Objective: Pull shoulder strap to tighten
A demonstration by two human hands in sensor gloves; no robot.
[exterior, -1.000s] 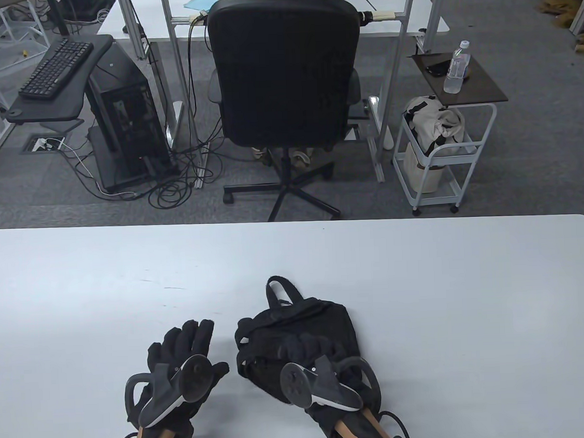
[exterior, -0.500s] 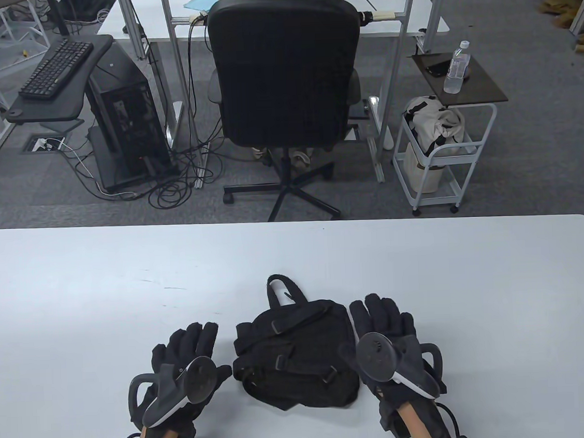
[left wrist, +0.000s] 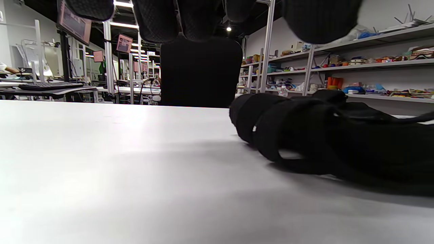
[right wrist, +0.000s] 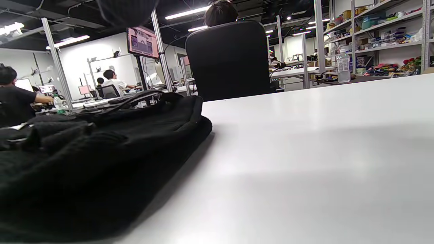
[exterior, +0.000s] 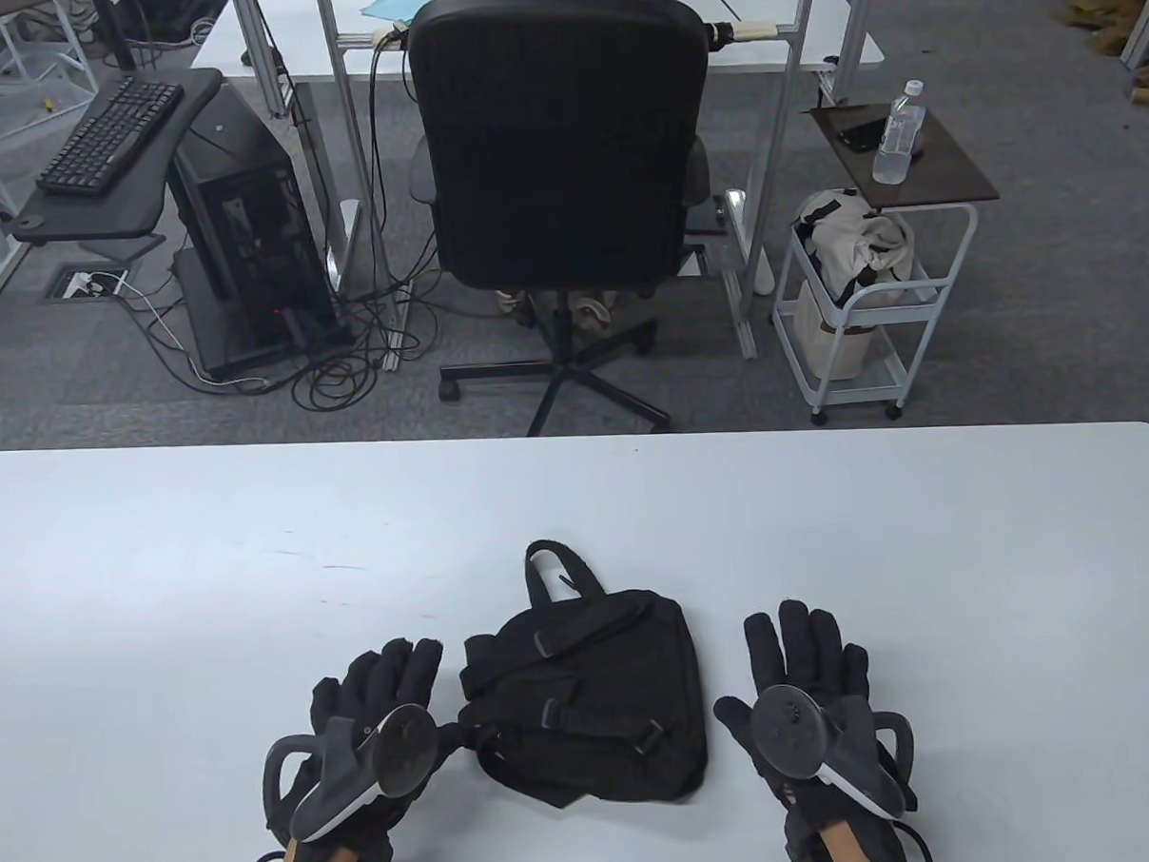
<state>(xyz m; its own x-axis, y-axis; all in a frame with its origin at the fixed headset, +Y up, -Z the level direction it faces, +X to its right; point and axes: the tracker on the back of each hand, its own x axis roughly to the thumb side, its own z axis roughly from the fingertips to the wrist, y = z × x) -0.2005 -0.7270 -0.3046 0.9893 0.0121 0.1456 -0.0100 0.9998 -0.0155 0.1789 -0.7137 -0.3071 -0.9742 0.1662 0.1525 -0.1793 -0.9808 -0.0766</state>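
White table [exterior: 255, 521] in foreground, rounded corners. Behind it grey carpet floor [exterior: 1055, 315]. Black office chair [exterior: 562, 136] on castors faces away, at white desk [exterior: 804, 21] with metal frame. Left: black keyboard [exterior: 109, 137] on dark stand, black computer tower [exterior: 247, 226] beside, many cables [exterior: 343, 365] on floor. Right: white trolley [exterior: 869, 313] with beige bag [exterior: 857, 242], brown top with water bottle [exterior: 899, 133]. Wrist views: metal shelves [left wrist: 356, 67] full of items along wall, monitors [right wrist: 142, 42] on poles, ceiling strip lights [right wrist: 188, 12].
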